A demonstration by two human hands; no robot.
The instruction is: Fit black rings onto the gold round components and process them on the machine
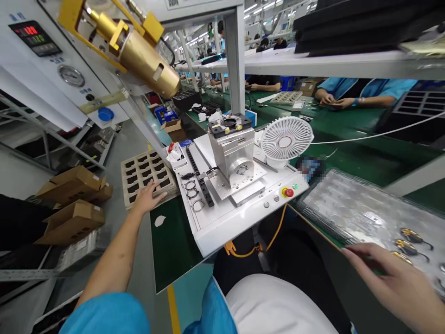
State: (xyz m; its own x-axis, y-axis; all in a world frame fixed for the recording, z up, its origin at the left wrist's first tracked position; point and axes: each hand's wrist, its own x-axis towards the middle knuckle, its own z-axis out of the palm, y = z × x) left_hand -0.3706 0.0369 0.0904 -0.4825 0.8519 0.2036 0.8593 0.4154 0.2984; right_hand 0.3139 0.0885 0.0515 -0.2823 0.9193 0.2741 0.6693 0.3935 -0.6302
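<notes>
My left hand (148, 198) reaches to the near right corner of a beige moulded tray (125, 188) with dark-lined pockets. Its fingers are spread, and nothing shows in them. Low on the right, my right hand (391, 278) is over the near edge of a clear plastic tray (347, 204), with fingers apart and nothing visible in them. Several small black and gold parts with short tails (410, 246) lie in that tray near the hand. Between my hands is a white bench machine (229, 227) carrying a metal block fixture (232, 155) with a black top.
A gold cylinder tool (149, 62) hangs overhead at upper left. A white fan (287, 139) and a red stop button (288, 192) are on the machine. Metal rings (192, 192) lie at its left. Cardboard boxes (74, 222) stand far left. A co-worker's hands (335, 101) are across the bench.
</notes>
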